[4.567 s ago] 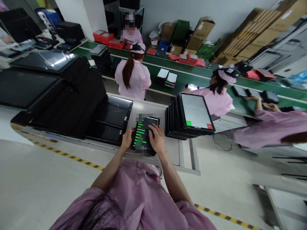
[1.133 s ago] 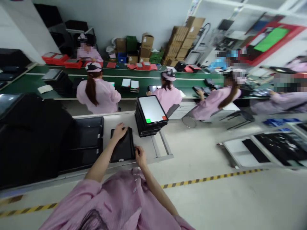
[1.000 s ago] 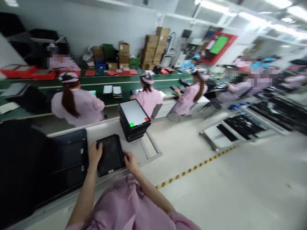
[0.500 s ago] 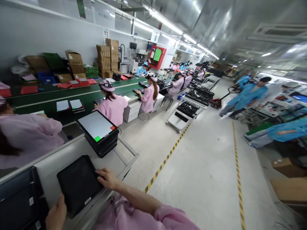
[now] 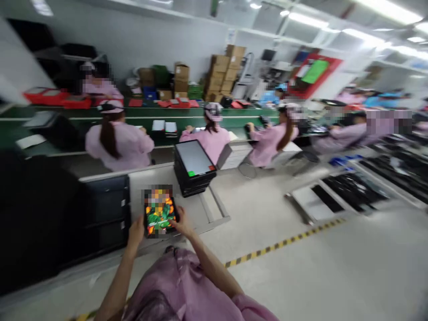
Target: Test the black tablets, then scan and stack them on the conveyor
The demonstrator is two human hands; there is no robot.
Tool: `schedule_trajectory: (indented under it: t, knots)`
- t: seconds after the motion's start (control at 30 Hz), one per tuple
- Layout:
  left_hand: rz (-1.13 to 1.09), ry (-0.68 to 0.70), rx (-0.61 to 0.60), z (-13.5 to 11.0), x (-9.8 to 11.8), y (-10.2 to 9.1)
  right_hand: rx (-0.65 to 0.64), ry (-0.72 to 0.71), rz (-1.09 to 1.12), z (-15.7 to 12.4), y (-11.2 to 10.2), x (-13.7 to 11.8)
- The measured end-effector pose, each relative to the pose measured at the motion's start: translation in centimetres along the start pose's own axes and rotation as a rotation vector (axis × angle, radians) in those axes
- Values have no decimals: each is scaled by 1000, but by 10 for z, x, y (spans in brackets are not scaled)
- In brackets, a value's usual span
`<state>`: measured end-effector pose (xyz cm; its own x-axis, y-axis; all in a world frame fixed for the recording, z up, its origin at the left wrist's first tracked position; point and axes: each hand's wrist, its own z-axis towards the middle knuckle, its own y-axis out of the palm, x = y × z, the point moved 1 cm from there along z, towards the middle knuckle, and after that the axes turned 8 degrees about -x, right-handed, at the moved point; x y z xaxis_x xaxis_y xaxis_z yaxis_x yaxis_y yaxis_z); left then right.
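A black-framed tablet [image 5: 159, 219] with a brightly coloured picture on its screen is between my hands, over the grey cart top. My left hand [image 5: 135, 231] grips its left edge. On the opposite side my right hand [image 5: 182, 222] holds the right edge, with the thumb reaching over the screen. Just beyond, to the right, rises a stack of tablets [image 5: 194, 167]; the top one shows a pale screen with green and red corner patches. Dark tablets [image 5: 106, 214] lie to the left of my left hand. The fingers beneath the tablet are hidden.
Co-workers in pink sit along a green conveyor bench [image 5: 133, 133] beyond the cart [image 5: 214, 220]. Cardboard boxes [image 5: 220, 73] are piled by the back wall. At right, a white trolley [image 5: 310, 205] carries black parts. Yellow-black tape [image 5: 284, 243] marks the floor.
The view has swung left. The tablet's screen went from dark to a colourful picture. My right hand now holds its edge with the thumb over the screen; my left hand stays at the left edge.
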<state>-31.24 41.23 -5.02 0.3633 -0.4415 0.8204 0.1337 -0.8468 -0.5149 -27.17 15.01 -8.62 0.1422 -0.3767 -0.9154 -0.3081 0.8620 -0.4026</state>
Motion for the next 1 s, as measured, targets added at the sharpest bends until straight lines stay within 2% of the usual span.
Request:
schedule_trajectory:
  t: [0.07,0.17,0.37,0.47,0.57,0.63,0.7,0.87,1.0]
  knots:
    - [-128,0,30,-17,1,7,15,-19,-16,8,-1,6]
    - [-176,19,24,-38,-5,17,11,-46,-19,18,-6,14]
    - [-32,201,-114,-64,-30,24,-59,-122,-63,23,-17,16]
    - [33,222,-134,-65,-38,28,-27,-73,-14,29,-19,12]
    - [36,247,-42,-64,-42,35,70,42,90,37,-16,8]
    - [23,253,34,-64,-42,39,102,78,120,39,-14,7]
    - [18,247,74,-66,-39,40,81,59,115,36,-11,6]
    - [14,204,74,-73,-24,34,10,-8,63,23,-10,7]
    - [-2,149,87,-73,-16,31,-20,26,34,24,-11,6]
